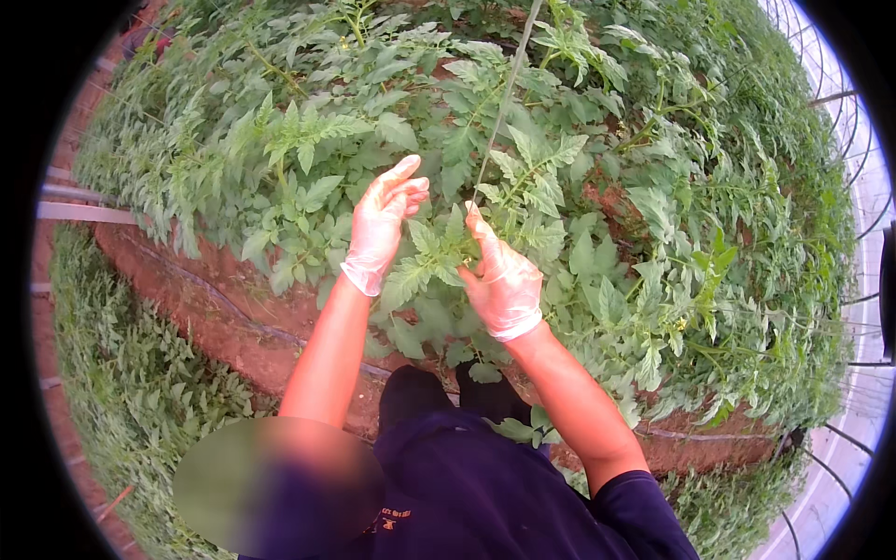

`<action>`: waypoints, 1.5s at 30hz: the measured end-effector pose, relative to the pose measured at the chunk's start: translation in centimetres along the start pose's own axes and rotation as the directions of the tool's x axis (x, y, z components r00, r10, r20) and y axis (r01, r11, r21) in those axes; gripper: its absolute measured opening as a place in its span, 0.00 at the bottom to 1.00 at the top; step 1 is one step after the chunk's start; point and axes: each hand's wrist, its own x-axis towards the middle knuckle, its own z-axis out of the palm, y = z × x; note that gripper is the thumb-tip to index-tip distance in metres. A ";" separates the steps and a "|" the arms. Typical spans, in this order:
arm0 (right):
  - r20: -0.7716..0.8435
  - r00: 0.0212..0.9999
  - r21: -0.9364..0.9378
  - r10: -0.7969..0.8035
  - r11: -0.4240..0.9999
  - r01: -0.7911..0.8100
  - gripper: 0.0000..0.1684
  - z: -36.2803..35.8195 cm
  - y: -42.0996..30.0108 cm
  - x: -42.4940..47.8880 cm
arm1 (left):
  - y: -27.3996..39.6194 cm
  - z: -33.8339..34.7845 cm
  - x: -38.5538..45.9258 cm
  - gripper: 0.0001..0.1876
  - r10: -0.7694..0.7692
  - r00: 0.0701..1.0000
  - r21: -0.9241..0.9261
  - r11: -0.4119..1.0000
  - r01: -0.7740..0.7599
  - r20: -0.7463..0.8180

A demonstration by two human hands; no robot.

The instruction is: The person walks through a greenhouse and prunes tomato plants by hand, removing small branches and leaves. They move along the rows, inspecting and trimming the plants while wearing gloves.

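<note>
My left hand, in a thin clear glove, is raised among the tomato leaves with its fingers loosely bent and nothing visible in it. To its right is my right hand, gloved the same way. A pale string comes down taut from above and meets this hand at the index fingertip; the thumb lies lower, apart from that fingertip. Between the two hands stands the leafy top of a tomato plant. Its stem below is hidden by leaves. Another leafy shoot rises just behind my right hand.
Dense tomato plants spread ahead and to both sides. A dark drip hose runs along the bare soil path at left. White rails lie at the far left. Curved hoops and plastic film form the wall at right.
</note>
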 end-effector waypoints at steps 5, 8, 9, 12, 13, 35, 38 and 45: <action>-0.220 0.975 0.059 -0.004 0.998 0.018 0.47 2.5 0.3 1.4 | -3.3 0.5 5.1 0.23 -0.153 0.938 -0.049 0.983 0.177 0.310; -0.338 0.935 -0.027 -0.108 0.994 0.105 0.47 2.4 1.7 1.7 | -5.0 0.7 7.6 0.24 -0.364 0.846 0.127 0.931 0.342 0.389; -0.297 0.953 -0.027 -0.059 0.998 0.053 0.46 2.2 1.4 1.7 | -5.6 0.6 8.0 0.23 -0.369 0.826 0.061 0.923 0.381 0.425; -0.165 0.982 -0.047 0.094 0.994 -0.103 0.43 2.0 0.0 0.5 | -5.1 2.2 8.4 0.20 -0.527 0.702 0.210 0.845 0.491 0.479; -0.252 0.962 -0.040 0.108 0.992 -0.122 0.44 2.3 -0.5 0.8 | -5.7 2.0 9.1 0.20 -0.549 0.652 0.311 0.835 0.454 0.524; 0.283 0.817 0.803 0.502 0.342 -0.488 0.46 0.6 -3.0 3.6 | -9.2 0.0 8.2 0.34 -0.557 0.320 0.560 0.824 0.092 0.766; 0.233 0.883 0.848 0.408 0.359 -0.390 0.49 1.7 -3.8 3.3 | -11.4 -1.6 8.0 0.28 -0.457 0.452 0.582 0.792 -0.187 0.766; 0.065 0.951 0.914 0.301 0.364 -0.178 0.43 0.8 -5.0 0.1 | -8.8 -3.5 6.3 0.17 -0.229 0.636 0.471 0.848 -0.241 0.737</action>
